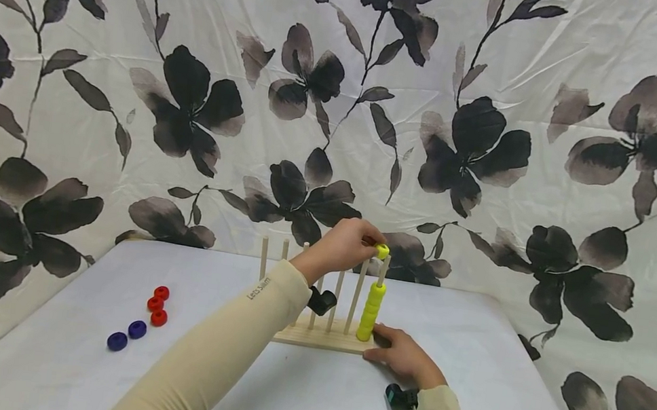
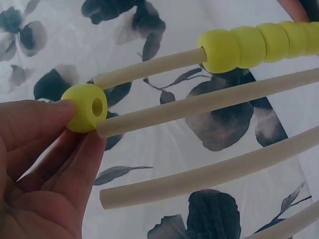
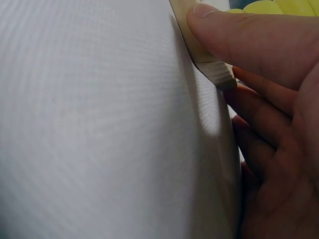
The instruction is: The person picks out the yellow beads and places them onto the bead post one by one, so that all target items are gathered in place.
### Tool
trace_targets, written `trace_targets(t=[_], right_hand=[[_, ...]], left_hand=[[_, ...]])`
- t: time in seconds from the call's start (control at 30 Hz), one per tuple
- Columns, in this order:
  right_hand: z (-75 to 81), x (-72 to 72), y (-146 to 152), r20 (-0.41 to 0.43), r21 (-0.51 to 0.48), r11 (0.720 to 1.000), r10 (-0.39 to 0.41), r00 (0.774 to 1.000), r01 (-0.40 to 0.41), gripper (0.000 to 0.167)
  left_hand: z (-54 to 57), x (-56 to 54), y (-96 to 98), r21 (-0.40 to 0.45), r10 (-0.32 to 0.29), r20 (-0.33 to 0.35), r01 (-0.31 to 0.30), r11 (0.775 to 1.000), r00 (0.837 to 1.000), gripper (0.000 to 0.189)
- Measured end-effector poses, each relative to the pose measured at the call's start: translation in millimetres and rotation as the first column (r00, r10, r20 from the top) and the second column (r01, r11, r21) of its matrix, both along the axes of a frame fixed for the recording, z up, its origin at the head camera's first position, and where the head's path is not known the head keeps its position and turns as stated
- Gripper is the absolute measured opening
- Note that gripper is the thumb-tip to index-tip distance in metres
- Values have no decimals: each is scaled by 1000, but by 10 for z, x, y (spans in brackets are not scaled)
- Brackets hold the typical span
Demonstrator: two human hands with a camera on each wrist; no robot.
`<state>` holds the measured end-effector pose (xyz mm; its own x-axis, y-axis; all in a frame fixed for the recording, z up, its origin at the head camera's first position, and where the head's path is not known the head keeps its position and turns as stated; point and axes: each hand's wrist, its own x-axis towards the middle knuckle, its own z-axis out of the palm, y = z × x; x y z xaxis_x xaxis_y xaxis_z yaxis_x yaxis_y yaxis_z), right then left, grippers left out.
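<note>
My left hand pinches a yellow bead between thumb and fingers, with its hole facing the pegs. In the head view this bead is right at the top of the rightmost peg. Several yellow beads are stacked low on that same peg; bare wood shows above them. The other pegs in sight carry no beads. At the right end of the wooden base, my right hand grips its corner, thumb on the front side and fingers behind.
On the white table to the left lie three red beads and two dark blue beads. A flowered cloth hangs behind the table. My left forearm crosses in front of the rack's left part.
</note>
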<state>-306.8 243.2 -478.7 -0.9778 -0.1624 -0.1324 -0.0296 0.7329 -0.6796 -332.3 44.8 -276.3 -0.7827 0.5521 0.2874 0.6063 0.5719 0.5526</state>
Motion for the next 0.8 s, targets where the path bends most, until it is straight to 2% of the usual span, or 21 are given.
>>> trace_targets(t=[0.23, 0.53, 0.8], right_hand=[[10, 4, 0, 9, -7, 1000, -1, 1000, 1, 74], [27, 16, -2, 12, -4, 1000, -8, 1000, 8, 73], [47, 34, -2, 18, -3, 1000, -4, 1000, 4, 72]], left_hand=[[-9, 6, -18, -1, 3, -17, -3, 1000, 1000, 24], [-26, 17, 61, 96, -8, 13, 7, 995, 1000, 23], [-77, 19, 130, 101, 3, 13, -5, 995, 1000, 22]])
